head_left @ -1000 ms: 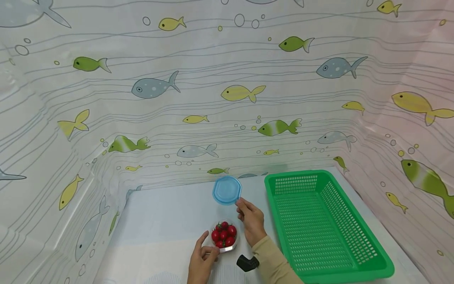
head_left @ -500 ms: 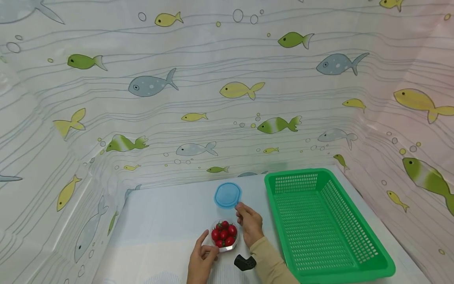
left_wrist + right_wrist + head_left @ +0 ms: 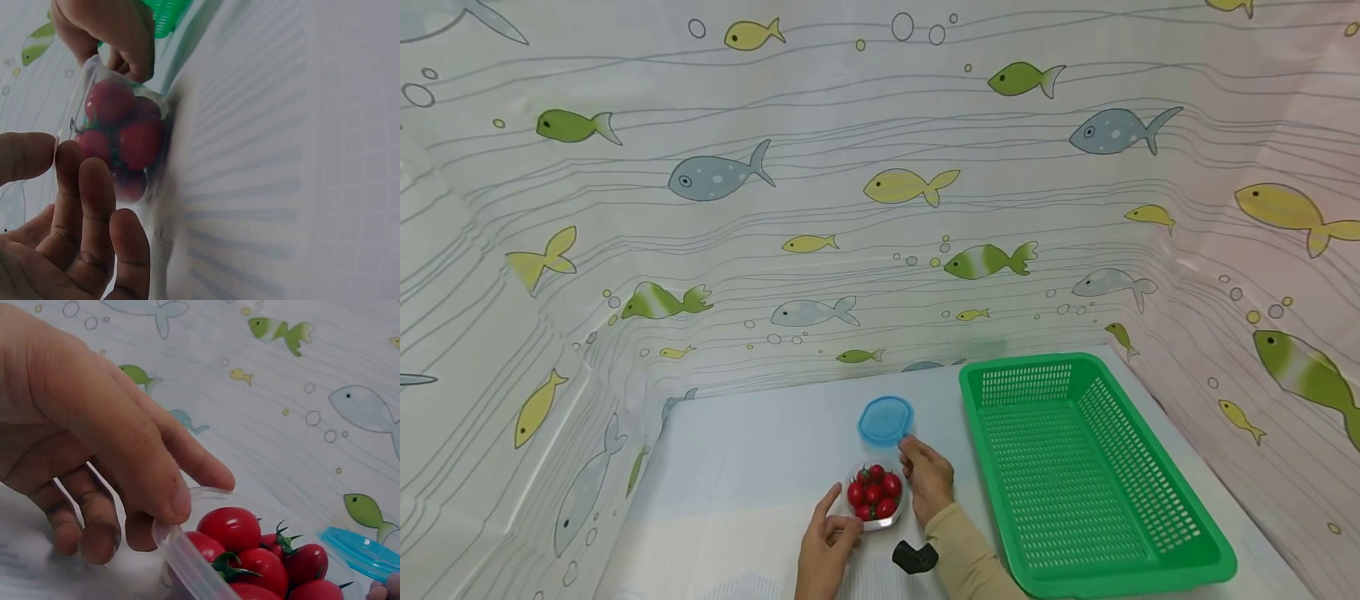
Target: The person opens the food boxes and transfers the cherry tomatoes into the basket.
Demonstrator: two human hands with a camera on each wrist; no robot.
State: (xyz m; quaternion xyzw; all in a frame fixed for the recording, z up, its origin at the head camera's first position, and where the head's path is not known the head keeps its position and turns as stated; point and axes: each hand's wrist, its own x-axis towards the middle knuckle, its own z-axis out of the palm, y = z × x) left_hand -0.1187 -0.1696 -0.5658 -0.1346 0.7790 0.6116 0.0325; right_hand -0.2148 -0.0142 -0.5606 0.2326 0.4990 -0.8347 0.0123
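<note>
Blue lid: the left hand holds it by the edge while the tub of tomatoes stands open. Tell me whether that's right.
Wrong hand: the head view shows the right hand holding the blue lid by the edge, not the left hand. The tub of tomatoes does stand open.

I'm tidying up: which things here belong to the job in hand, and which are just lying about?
Job:
blue lid, held in right hand
clear container, held by left hand
red tomatoes inside

Apparently lying about:
green basket, untouched
</note>
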